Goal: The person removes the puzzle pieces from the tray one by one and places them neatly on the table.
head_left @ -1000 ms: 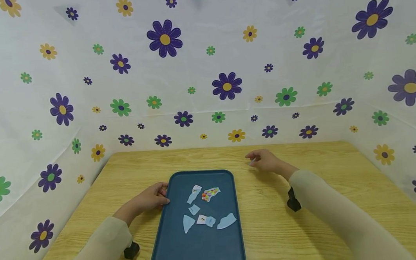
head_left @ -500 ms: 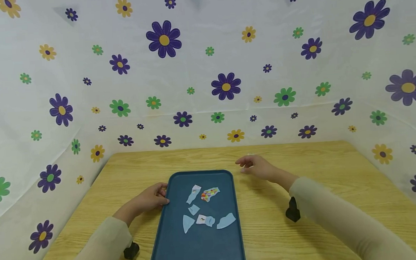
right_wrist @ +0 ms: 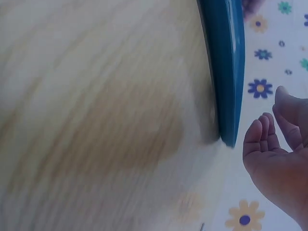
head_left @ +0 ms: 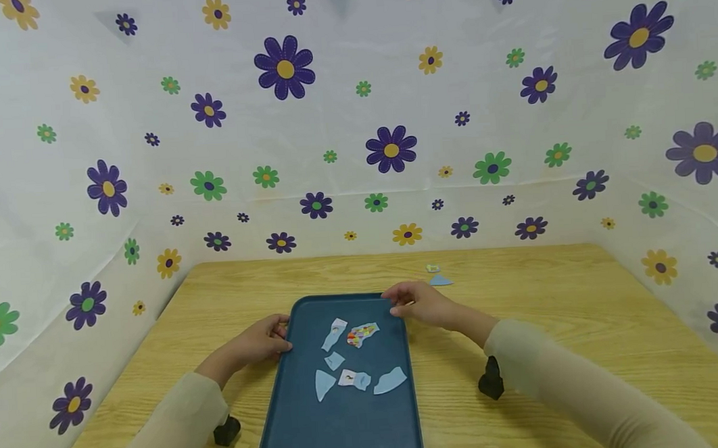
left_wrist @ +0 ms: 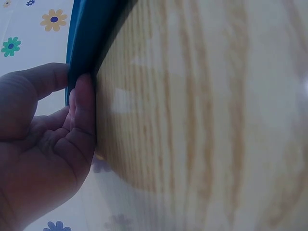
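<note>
A dark blue tray lies on the table in front of me. My left hand grips its left rim, thumb on the edge and fingers against the outer side. At the far right corner is my right hand, its fingers loosely bent around nothing; in the right wrist view it appears just off the tray's edge. Several light blue flat torn-looking pieces lie on the tray, among them a triangular piece, a curved piece and a colourful patterned piece.
Behind the tray, on the wooden table, lie a pointed light blue piece and a small yellowish piece. A flower-printed white sheet encloses the table at the back and sides.
My right hand has let go of the pointed light blue piece behind the tray and moved left and nearer, to the tray's far right corner. My left hand has stayed put.
</note>
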`<action>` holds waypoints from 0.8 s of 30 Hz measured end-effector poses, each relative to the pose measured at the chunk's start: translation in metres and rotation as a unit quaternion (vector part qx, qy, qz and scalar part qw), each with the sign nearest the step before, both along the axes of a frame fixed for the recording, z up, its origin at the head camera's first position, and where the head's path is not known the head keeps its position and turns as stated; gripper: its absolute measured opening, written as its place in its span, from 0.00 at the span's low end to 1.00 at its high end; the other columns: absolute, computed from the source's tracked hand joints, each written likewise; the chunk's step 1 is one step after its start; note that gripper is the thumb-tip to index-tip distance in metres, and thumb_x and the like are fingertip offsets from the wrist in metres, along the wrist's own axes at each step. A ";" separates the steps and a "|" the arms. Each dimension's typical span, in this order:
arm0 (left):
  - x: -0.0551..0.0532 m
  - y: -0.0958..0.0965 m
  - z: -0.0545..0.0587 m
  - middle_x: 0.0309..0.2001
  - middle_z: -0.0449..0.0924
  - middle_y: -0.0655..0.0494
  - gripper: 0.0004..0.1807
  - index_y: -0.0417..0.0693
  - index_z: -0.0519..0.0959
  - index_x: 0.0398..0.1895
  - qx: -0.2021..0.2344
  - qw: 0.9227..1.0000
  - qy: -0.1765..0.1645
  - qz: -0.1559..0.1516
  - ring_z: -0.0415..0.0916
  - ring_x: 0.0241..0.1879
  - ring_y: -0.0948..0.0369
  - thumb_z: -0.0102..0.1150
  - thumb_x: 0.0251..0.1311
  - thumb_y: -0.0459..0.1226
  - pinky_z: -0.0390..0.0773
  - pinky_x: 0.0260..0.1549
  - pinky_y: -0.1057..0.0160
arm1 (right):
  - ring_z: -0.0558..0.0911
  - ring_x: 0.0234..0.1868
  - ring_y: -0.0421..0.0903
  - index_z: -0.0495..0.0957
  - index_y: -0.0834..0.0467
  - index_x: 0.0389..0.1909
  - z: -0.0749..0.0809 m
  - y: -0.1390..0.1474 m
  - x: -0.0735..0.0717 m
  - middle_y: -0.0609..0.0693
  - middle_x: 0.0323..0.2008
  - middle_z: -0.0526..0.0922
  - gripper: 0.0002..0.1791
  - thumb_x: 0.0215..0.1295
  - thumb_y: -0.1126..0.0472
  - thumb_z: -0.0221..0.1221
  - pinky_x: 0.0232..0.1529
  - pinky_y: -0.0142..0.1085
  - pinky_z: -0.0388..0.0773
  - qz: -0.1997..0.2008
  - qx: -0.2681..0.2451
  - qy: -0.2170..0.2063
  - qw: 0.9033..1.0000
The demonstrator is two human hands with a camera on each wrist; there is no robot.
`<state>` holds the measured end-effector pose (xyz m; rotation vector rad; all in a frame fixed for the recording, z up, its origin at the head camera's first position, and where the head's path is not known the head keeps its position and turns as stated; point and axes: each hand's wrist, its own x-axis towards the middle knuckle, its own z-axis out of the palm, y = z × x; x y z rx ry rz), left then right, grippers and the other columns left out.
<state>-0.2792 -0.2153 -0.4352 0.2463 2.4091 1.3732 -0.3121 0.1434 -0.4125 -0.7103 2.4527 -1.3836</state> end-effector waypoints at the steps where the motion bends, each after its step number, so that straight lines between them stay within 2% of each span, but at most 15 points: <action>1: 0.000 0.000 0.000 0.40 0.66 0.45 0.33 0.28 0.59 0.67 0.000 1.000 0.000 -0.003 0.68 0.37 0.54 0.58 0.59 0.26 0.75 0.33 0.59 | 0.75 0.42 0.48 0.76 0.67 0.56 0.000 -0.003 0.001 0.57 0.42 0.77 0.18 0.66 0.69 0.59 0.42 0.36 0.74 0.006 0.004 0.001 1.000; 8: -0.001 0.000 0.000 0.40 0.66 0.45 0.32 0.28 0.59 0.67 -0.001 1.000 0.002 -0.006 0.69 0.37 0.54 0.58 0.60 0.26 0.75 0.33 0.59 | 0.75 0.41 0.46 0.76 0.67 0.56 -0.007 -0.019 0.003 0.59 0.45 0.78 0.18 0.65 0.71 0.60 0.42 0.35 0.74 0.048 0.019 0.002 0.999; 17: -0.002 -0.001 -0.001 0.40 0.66 0.45 0.33 0.28 0.59 0.67 0.001 1.000 -0.002 -0.001 0.68 0.37 0.54 0.58 0.60 0.26 0.75 0.33 0.58 | 0.74 0.40 0.45 0.78 0.64 0.54 -0.009 -0.040 0.002 0.56 0.46 0.80 0.20 0.60 0.67 0.65 0.43 0.35 0.74 0.051 0.050 0.000 0.997; 24: -0.001 -0.002 -0.001 0.39 0.66 0.46 0.33 0.28 0.58 0.67 0.002 1.000 0.002 -0.005 0.68 0.36 0.54 0.58 0.60 0.26 0.75 0.33 0.59 | 0.73 0.42 0.44 0.79 0.61 0.53 -0.014 -0.050 -0.003 0.50 0.48 0.81 0.20 0.58 0.66 0.67 0.45 0.36 0.72 0.057 0.082 0.024 0.995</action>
